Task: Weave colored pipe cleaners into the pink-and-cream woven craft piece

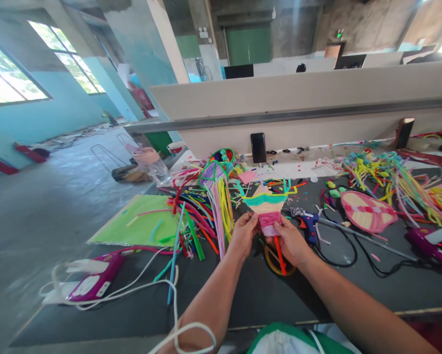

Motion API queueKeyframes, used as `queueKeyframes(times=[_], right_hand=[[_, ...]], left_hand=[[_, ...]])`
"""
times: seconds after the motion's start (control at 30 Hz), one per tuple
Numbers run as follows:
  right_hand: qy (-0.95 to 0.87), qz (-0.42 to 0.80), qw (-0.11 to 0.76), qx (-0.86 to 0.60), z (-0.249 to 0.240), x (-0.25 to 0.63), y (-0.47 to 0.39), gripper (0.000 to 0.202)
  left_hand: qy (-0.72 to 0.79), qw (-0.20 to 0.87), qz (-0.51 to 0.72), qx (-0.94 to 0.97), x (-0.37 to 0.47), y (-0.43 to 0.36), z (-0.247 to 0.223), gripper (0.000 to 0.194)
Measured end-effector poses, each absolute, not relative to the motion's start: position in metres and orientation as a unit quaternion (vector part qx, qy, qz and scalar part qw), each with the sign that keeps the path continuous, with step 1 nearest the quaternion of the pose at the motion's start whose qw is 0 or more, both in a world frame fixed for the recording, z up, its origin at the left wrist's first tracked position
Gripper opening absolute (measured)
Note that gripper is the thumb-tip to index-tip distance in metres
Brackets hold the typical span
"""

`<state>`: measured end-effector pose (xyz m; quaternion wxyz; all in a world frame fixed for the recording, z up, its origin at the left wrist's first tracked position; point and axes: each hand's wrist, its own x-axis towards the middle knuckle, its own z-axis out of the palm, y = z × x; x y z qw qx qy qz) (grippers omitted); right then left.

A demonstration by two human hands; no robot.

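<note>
- While both hands hold it up over the counter (243, 300), one banded craft piece (267, 215), fan-shaped, wider at top.
- Left hand (245, 233): thumb and fingers pinched on the lower left edge, beside the magenta band.
- Right hand (291, 241): likewise pinched, thumb at the lower right edge, near the red stem (279, 253) pointing downward.
- Done, by appearance: turquoise, cream, magenta and pale pink bands, laid closely across; yellow edging along the top; turquoise branched tips rising at both upper corners.
- Left to do: uncertain; the bands look nearly complete, judging from the front alone. Whether the tips are finished, or the back secured, cannot be told.
- Glue gun (309, 227), blue, lying right of the piece, not in use by either hand.
- Stock: many loose colored stems (196, 216) left of the piece, apparently ample for further work.
- Separate item: pink-and-cream oval piece (368, 211), lying farther right, touched by neither hand.
</note>
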<state>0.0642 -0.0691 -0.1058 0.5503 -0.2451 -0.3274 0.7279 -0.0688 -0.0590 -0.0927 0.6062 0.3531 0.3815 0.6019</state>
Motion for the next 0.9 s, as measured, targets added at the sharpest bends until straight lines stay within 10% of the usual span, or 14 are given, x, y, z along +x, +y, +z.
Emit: queueKeyframes(times=[0.9], right_hand=[[-0.335,0.729,0.545,-0.243,-0.106,0.067,-0.067,0.023]], left_hand=[[0.419,0.575,0.568,0.414,-0.071,-0.055,-0.104,0.03]])
